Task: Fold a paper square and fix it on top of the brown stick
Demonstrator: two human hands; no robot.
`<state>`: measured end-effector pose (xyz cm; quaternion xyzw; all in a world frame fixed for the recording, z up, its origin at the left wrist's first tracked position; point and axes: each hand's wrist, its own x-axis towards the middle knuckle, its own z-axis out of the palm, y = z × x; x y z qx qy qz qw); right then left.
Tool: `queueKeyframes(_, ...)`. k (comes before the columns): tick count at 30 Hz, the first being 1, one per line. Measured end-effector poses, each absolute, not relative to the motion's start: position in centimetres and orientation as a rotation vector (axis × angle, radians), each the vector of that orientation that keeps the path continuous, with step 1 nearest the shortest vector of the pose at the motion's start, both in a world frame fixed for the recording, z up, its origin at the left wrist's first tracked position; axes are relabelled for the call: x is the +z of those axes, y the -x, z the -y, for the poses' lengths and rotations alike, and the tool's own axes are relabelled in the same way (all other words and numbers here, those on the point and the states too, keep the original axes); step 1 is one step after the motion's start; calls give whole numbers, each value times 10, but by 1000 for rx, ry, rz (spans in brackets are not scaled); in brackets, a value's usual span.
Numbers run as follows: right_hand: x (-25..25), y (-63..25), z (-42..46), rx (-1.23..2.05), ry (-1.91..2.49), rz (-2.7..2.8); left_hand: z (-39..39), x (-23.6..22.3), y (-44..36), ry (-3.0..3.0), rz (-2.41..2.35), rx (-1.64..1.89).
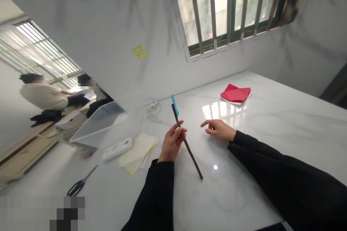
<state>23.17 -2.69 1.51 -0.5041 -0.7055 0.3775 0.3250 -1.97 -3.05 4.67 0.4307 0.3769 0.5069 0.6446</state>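
Note:
My left hand [172,141] pinches a thin dark brown stick [192,154] near its upper part, between thumb and fingers. The stick slants from upper left to lower right over the white marbled table. By its upper end is a narrow light-blue strip [175,105]; whether it is fixed to the stick or lies behind it, I cannot tell. My right hand [220,130] hovers to the right of the stick, holding nothing, with the index finger stretched out and the other fingers loosely bent. Beyond that hand lie folded red sheets [235,94] on a white one.
Left of my left hand are white and yellow papers [139,151], a white oblong device [118,149], a clear plastic box [99,124] and black-handled scissors [76,187]. A small cable bundle [153,107] lies by the wall. Two people [46,92] sit in the left background.

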Motion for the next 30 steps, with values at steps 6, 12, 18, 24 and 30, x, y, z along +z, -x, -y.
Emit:
queueKeyframes(6, 29, -231, 31, 863, 1293, 1549, 38, 47, 17, -1057, -810, 1146)
queueKeyframes(12, 38, -216, 38, 1052, 1229, 1424, 35, 43, 16, -1138, -847, 1099)
queueKeyframes(18, 43, -219, 32, 1227, 1209, 1111, 35, 39, 15, -1203, -846, 976)
queueKeyframes(24, 55, -218, 57, 2481, 223, 2157, 34, 40, 19, -1166, -850, 1019)
queueKeyframes(30, 31, -199, 52, 2147, 596, 1971, 35, 40, 19, -1083, -798, 1038)
